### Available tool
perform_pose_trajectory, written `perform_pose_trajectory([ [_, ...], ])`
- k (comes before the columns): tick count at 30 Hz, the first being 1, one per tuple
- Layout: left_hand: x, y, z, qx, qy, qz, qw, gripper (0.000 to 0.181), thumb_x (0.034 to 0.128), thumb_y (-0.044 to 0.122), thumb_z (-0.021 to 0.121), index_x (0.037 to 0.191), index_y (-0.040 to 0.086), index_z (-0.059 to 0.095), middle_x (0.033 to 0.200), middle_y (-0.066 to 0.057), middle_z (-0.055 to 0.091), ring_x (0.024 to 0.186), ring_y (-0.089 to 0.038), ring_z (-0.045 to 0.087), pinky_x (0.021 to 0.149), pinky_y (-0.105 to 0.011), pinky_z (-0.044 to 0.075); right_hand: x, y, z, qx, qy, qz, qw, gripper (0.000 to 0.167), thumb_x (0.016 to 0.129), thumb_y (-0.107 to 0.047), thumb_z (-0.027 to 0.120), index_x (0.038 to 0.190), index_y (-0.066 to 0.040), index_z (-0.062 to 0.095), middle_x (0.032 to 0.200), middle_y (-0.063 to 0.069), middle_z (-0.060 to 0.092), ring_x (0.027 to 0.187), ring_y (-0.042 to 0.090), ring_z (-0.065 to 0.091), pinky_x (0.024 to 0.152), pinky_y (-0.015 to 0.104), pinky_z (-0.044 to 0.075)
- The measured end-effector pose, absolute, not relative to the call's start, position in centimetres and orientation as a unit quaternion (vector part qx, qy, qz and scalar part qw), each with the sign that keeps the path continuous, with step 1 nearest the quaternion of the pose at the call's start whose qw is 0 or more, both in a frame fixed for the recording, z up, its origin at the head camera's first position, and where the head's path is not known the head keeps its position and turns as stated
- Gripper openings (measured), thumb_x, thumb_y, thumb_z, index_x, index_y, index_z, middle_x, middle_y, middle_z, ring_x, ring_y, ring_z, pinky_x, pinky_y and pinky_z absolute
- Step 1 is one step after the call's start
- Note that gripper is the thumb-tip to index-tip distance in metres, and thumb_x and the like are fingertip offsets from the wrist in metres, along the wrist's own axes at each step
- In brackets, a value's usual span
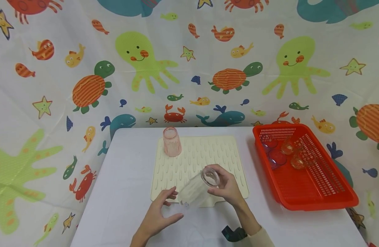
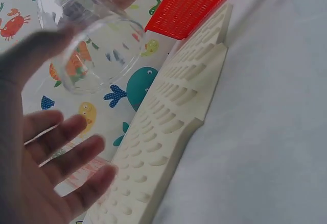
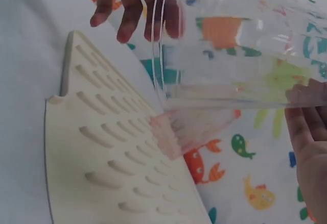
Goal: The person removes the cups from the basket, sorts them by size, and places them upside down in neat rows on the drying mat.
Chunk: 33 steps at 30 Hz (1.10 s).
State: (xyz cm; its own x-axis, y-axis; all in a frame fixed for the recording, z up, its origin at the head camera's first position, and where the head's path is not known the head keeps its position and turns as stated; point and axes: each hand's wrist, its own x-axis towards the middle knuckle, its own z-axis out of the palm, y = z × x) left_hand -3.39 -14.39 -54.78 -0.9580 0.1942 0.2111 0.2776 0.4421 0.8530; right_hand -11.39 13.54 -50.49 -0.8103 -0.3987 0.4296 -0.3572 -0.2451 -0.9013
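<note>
A clear drinking glass [image 1: 194,190] is tilted above the front of a cream drying mat [image 1: 205,151]. My right hand [image 1: 226,183] grips it near its thick base, and its mouth points down and left. My left hand [image 1: 160,212] is spread by the mouth end, thumb apart from the fingers. In the left wrist view those fingers [image 2: 76,165] are loosely bent with nothing between them. Whether the left thumb touches the glass is unclear. A pink glass [image 1: 172,145] stands upside down at the mat's back left corner.
A red plastic basket [image 1: 277,187] stands on the right of the white table [image 1: 121,178]. Inside it, amber [image 1: 297,161] and purple-tinted glassware [image 1: 277,159] lies toward the back. A curtain [image 1: 183,68] printed with sea animals hangs behind.
</note>
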Motion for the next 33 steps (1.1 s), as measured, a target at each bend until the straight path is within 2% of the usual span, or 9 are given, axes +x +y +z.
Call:
perform_pose_trajectory([
  [8, -2.9, -14.6, -55.8, -0.036, -0.912, -0.373, 0.166, 0.066, 0.0719, 0.023, 0.091, 0.131, 0.01, 0.064, 0.12, 0.0, 0.068, 0.113, -0.017, 0.067, 0.095, -0.028, 0.055, -13.1, 13.0, -49.7, -0.251, 0.661, -0.707, -0.019, 0.062, 0.076, 0.01, 0.077, 0.132, 0.008, 0.053, 0.13, 0.001, 0.061, 0.123, 0.01, 0.056, 0.11, 0.02, 0.047],
  [12, -2.6, -14.9, -56.4, -0.014, -0.927, -0.327, 0.183, 0.068, 0.0704, 0.026, 0.092, 0.13, 0.007, 0.064, 0.124, -0.003, 0.066, 0.118, -0.024, 0.065, 0.102, -0.027, 0.048, -14.4, 12.7, -49.4, -0.224, 0.671, -0.706, -0.044, 0.063, 0.075, 0.011, 0.078, 0.133, 0.007, 0.054, 0.13, 0.016, 0.059, 0.123, 0.011, 0.056, 0.111, 0.018, 0.045],
  [16, -2.4, -15.3, -57.2, -0.002, -0.932, -0.308, 0.192, 0.071, 0.071, 0.026, 0.091, 0.132, 0.003, 0.062, 0.131, -0.011, 0.064, 0.124, -0.03, 0.062, 0.102, -0.038, 0.05, -15.7, 12.4, -49.2, -0.199, 0.691, -0.692, -0.062, 0.065, 0.075, 0.011, 0.079, 0.135, 0.004, 0.054, 0.132, 0.023, 0.057, 0.124, 0.008, 0.057, 0.112, 0.016, 0.044],
  [18, -2.3, -15.6, -57.6, 0.012, -0.932, -0.31, 0.186, 0.074, 0.0719, 0.027, 0.09, 0.134, 0.001, 0.06, 0.135, -0.016, 0.062, 0.128, -0.034, 0.059, 0.11, -0.037, 0.046, -16.3, 12.2, -49.2, -0.191, 0.704, -0.681, -0.067, 0.066, 0.076, 0.009, 0.08, 0.136, 0.002, 0.054, 0.132, 0.022, 0.056, 0.125, 0.007, 0.056, 0.113, 0.016, 0.043],
  [20, -2.2, -15.8, -57.9, 0.027, -0.934, -0.312, 0.173, 0.078, 0.0732, 0.029, 0.09, 0.137, -0.001, 0.057, 0.14, -0.019, 0.058, 0.132, -0.037, 0.055, 0.119, -0.032, 0.037, -17.0, 11.9, -49.1, -0.187, 0.715, -0.669, -0.077, 0.067, 0.075, 0.007, 0.081, 0.136, 0.001, 0.054, 0.132, 0.02, 0.056, 0.126, 0.017, 0.058, 0.114, 0.017, 0.042],
  [24, -2.3, -16.1, -58.4, 0.058, -0.937, -0.318, 0.13, 0.084, 0.0771, 0.033, 0.087, 0.142, -0.005, 0.051, 0.147, -0.024, 0.051, 0.139, -0.043, 0.047, 0.126, -0.04, 0.028, -18.4, 11.5, -49.1, -0.182, 0.737, -0.644, -0.097, 0.068, 0.075, 0.002, 0.084, 0.136, 0.001, 0.055, 0.131, 0.017, 0.058, 0.124, 0.03, 0.058, 0.116, 0.022, 0.042],
  [25, -2.3, -16.2, -58.5, 0.066, -0.939, -0.317, 0.117, 0.085, 0.0783, 0.035, 0.086, 0.143, -0.006, 0.049, 0.149, -0.024, 0.048, 0.14, -0.044, 0.044, 0.124, -0.048, 0.03, -18.8, 11.3, -49.1, -0.179, 0.744, -0.636, -0.101, 0.068, 0.075, 0.0, 0.085, 0.136, 0.0, 0.056, 0.132, 0.016, 0.058, 0.124, 0.033, 0.057, 0.116, 0.023, 0.042],
  [27, -2.4, -16.4, -58.6, 0.084, -0.941, -0.317, 0.087, 0.088, 0.081, 0.04, 0.083, 0.145, -0.008, 0.045, 0.153, -0.025, 0.044, 0.144, -0.046, 0.039, 0.119, -0.061, 0.032, -19.5, 11.1, -49.0, -0.169, 0.757, -0.623, -0.102, 0.067, 0.076, -0.005, 0.087, 0.136, -0.002, 0.056, 0.131, 0.013, 0.059, 0.124, 0.028, 0.058, 0.117, 0.028, 0.042],
  [33, -2.8, -16.8, -59.1, 0.12, -0.941, -0.316, 0.004, 0.096, 0.0856, 0.049, 0.076, 0.152, -0.006, 0.034, 0.162, -0.024, 0.029, 0.153, -0.043, 0.021, 0.125, -0.06, 0.02, -21.5, 10.4, -49.0, -0.145, 0.774, -0.609, -0.098, 0.067, 0.077, -0.016, 0.089, 0.136, -0.01, 0.058, 0.132, 0.008, 0.059, 0.128, 0.025, 0.056, 0.12, 0.042, 0.039],
])
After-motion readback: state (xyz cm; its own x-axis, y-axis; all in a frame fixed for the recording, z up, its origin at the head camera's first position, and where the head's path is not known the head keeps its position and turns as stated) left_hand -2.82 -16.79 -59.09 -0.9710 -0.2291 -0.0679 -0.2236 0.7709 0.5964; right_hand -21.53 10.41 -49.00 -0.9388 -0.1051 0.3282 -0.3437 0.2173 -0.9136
